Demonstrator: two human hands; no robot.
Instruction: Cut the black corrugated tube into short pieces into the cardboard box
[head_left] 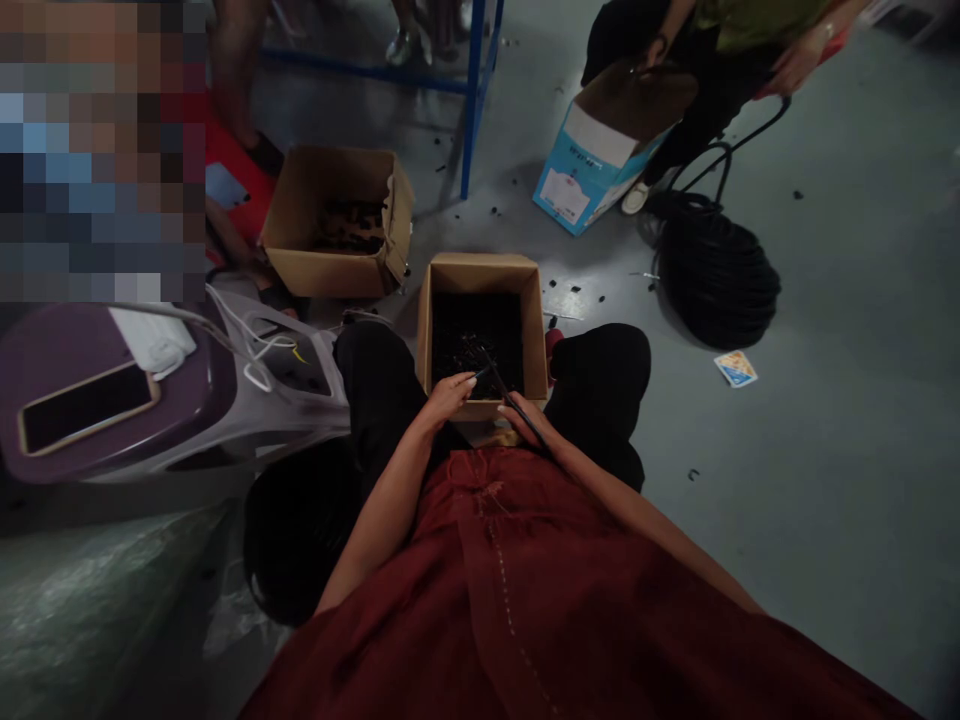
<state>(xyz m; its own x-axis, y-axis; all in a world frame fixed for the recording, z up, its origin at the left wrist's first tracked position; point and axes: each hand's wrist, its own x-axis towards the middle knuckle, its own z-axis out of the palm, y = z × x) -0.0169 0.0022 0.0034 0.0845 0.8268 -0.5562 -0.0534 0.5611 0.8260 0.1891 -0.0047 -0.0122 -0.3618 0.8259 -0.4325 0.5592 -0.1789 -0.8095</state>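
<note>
An open cardboard box (pixel 439 300) sits on the floor between my knees, filled with small dark pieces. My left hand (pixel 450 392) rests at the box's near rim, fingers pinched on the end of a thin black cable (pixel 501 385). My right hand (pixel 517 412) is closed lower on the same cable, just below the rim. The cable runs from the box down over my red skirt.
A second open cardboard box (pixel 300 215) stands at the left. A blue-and-white carton (pixel 581 165) and a big coil of black cable (pixel 716 275) lie at the right, by another seated person. A purple stool with a phone (pixel 86 405) is at my left. Blue rack legs (pixel 474 95) stand behind.
</note>
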